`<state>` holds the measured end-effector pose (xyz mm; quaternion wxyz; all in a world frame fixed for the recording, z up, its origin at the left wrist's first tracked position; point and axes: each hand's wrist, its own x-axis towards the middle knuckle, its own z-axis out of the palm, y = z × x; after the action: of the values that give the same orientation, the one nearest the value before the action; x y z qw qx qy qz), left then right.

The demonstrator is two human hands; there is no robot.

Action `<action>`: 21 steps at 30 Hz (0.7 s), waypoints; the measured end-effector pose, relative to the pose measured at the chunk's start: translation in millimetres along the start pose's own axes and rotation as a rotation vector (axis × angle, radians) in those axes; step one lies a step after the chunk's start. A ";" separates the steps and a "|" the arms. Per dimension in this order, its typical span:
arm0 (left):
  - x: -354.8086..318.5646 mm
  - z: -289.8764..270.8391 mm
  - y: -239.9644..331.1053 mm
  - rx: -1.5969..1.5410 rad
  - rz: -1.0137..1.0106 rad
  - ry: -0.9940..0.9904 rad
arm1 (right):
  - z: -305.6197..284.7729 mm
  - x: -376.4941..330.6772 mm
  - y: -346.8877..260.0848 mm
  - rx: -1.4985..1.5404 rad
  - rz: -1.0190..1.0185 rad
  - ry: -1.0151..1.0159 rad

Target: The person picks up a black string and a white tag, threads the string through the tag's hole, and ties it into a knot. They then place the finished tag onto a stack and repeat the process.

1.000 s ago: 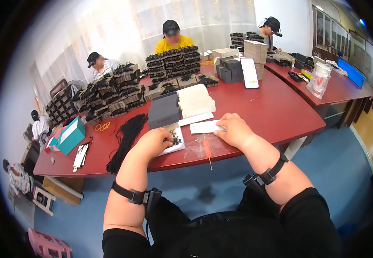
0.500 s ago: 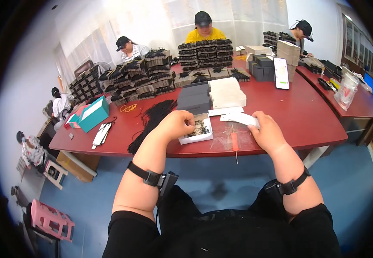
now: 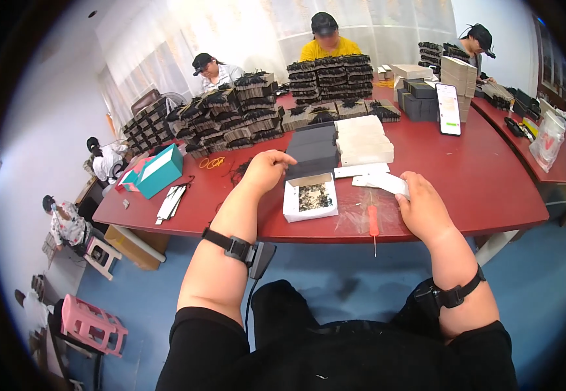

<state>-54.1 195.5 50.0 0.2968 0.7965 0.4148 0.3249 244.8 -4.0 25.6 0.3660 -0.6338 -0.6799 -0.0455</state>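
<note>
My left hand point(image 3: 268, 171) is over the near edge of the dark grey stack point(image 3: 312, 148), left of a small white box point(image 3: 310, 214). Its fingers look loosely stretched, with nothing visible in them. Small black and pale bits point(image 3: 314, 196) cover the bottom of that box. In my right hand point(image 3: 423, 205), a white card point(image 3: 387, 182) is pinched between thumb and fingers, its far end over other white cards point(image 3: 361, 170). Just left of this hand lies an orange-handled awl point(image 3: 373, 221) on clear plastic film, its thin shaft pointing past the table edge. My left forearm hides most of the black cords point(image 3: 239, 172).
Cream stacks point(image 3: 364, 141) stand beyond the cards, with a propped phone point(image 3: 448, 109) to their right. Banded bundles point(image 3: 224, 114) with black cords are piled at the back left. A teal box point(image 3: 160, 171) and white strips point(image 3: 171, 203) lie left. Several people sit around.
My left hand has come up out of the small white box and moved away from it, toward the dark grey stack. My right hand still holds the white card. The whole view has shifted slightly.
</note>
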 end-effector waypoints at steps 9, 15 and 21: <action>28.7 -1.1 3.3 0.773 0.389 -0.103 | -0.5 -1.5 9.7 0.018 -0.055 0.055; 17.3 0.8 11.3 0.891 0.411 -0.062 | 2.6 0.5 7.1 0.068 -0.033 0.015; 5.5 0.2 15.5 0.706 0.396 -0.176 | -0.3 -1.4 7.0 0.055 -0.008 0.005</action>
<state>-44.3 192.7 63.0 -0.0283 0.9385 0.3124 0.1443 251.1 -3.9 22.2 0.3848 -0.6206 -0.6826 -0.0298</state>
